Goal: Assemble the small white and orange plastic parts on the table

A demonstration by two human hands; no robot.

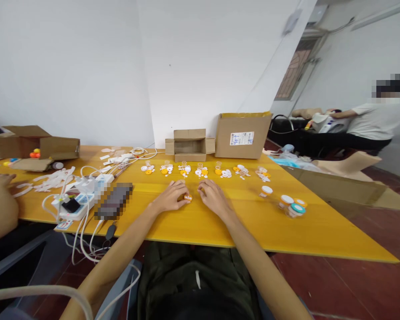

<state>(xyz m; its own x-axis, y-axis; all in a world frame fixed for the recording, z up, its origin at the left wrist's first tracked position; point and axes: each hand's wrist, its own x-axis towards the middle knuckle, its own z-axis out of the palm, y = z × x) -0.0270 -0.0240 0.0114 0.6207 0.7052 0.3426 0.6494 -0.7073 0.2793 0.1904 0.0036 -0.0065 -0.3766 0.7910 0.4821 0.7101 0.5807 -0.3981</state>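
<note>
Beyond our lap (173, 280), our left hand (172, 196) pinches an orange cap (188, 198), likely light, stiff and best held by its rim; our right hand (214, 198) curls nearby, grip unclear.

We cannot read the label (242, 138) on the big box (226, 133); its writing is too small. Coarse squares blur the phone (114, 201) and the seated person's head (394, 85). Our left hand (170, 196) covers part of a small orange piece (188, 197). The picture's left edge cuts off another person's arm (0, 209).
</note>
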